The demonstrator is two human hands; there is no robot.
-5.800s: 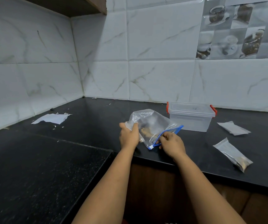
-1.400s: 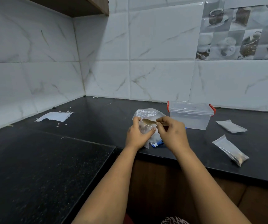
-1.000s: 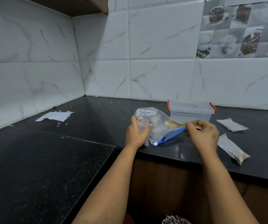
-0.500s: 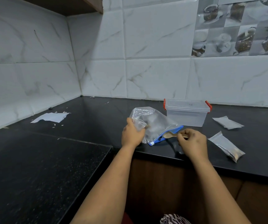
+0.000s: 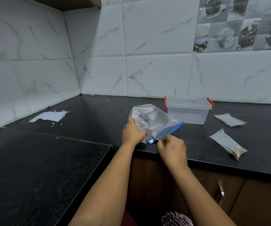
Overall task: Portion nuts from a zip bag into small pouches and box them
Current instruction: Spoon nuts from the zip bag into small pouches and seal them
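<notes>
Head view: the left hand (image 5: 132,132) curls around a small clear pouch (image 5: 141,126) and the near edge of the zip bag (image 5: 154,121), apparently holding the pouch mouth up beside the bag's opening so a scoop has a short way to travel. The right hand (image 5: 172,148) is closed in a pinch on the handle of a small spoon (image 5: 160,138), whose bowl reaches into the bag's blue-zippered mouth just ahead of the fingers; the bowl itself is mostly hidden behind the plastic. A few nuts (image 5: 154,133) show through the bag just right of the left hand.

The bag lies slumped on the black counter (image 5: 90,121) with its mouth turned toward the right hand, likely so the spoon enters level. Beyond both hands, to the right, stands the lidded clear box (image 5: 188,111), within reach for boxing. Further right of the right hand lie 2 pouches: a filled pouch (image 5: 228,144) with nuts at its lower end, and a flat pouch (image 5: 229,119) whose contents I cannot make out. Far left of the left hand sits a torn paper scrap (image 5: 50,116).
</notes>
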